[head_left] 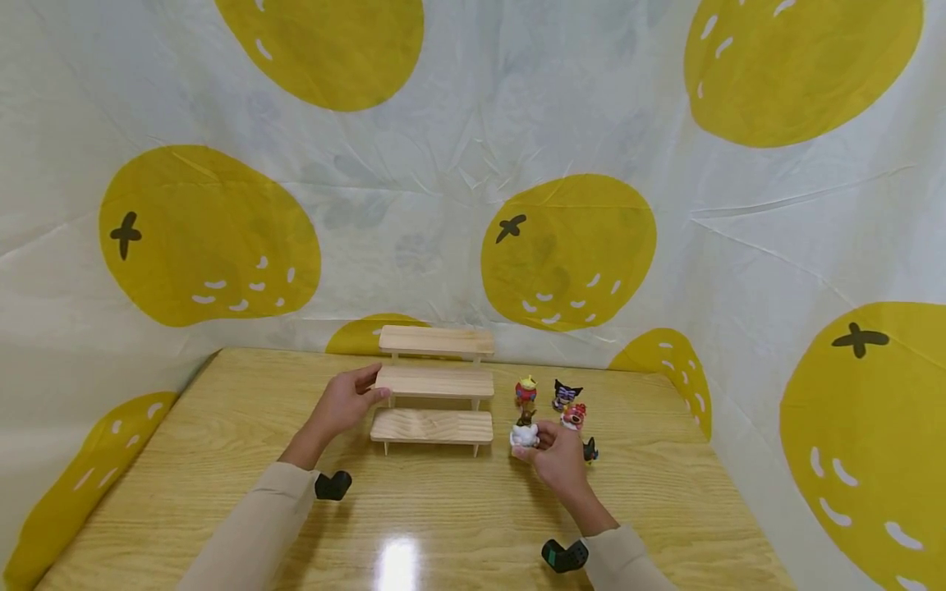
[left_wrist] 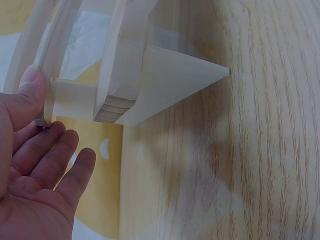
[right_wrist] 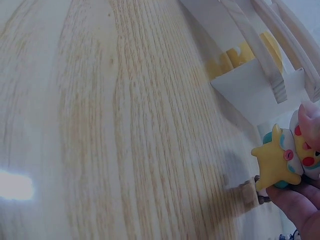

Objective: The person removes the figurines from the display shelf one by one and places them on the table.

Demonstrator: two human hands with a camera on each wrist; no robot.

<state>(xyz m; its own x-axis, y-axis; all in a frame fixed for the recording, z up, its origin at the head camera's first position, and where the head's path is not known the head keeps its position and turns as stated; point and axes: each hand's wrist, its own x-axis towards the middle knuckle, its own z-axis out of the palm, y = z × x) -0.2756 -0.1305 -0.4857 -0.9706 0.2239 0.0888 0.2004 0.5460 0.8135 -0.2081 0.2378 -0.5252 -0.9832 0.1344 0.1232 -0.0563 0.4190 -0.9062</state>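
A three-tier wooden display stand (head_left: 433,381) stands near the back of the table. My left hand (head_left: 343,404) grips the left end of its middle shelf. The left wrist view shows the thumb on that shelf (left_wrist: 48,65), with the other fingers spread below. Right of the stand, my right hand (head_left: 562,461) holds a small figurine (head_left: 523,436) between thumb and fingers. In the right wrist view this figurine (right_wrist: 274,161) has a yellow body, a white hood and red cheeks; the thumb covers part of its face.
More small figurines cluster around my right hand: a brown one (head_left: 526,417), a red and yellow one (head_left: 526,390), a black-hooded one (head_left: 565,396), a pinkish-red one (head_left: 573,415) and a dark one (head_left: 590,450). A fruit-print cloth (head_left: 414,246) hangs behind the wooden table (head_left: 429,501).
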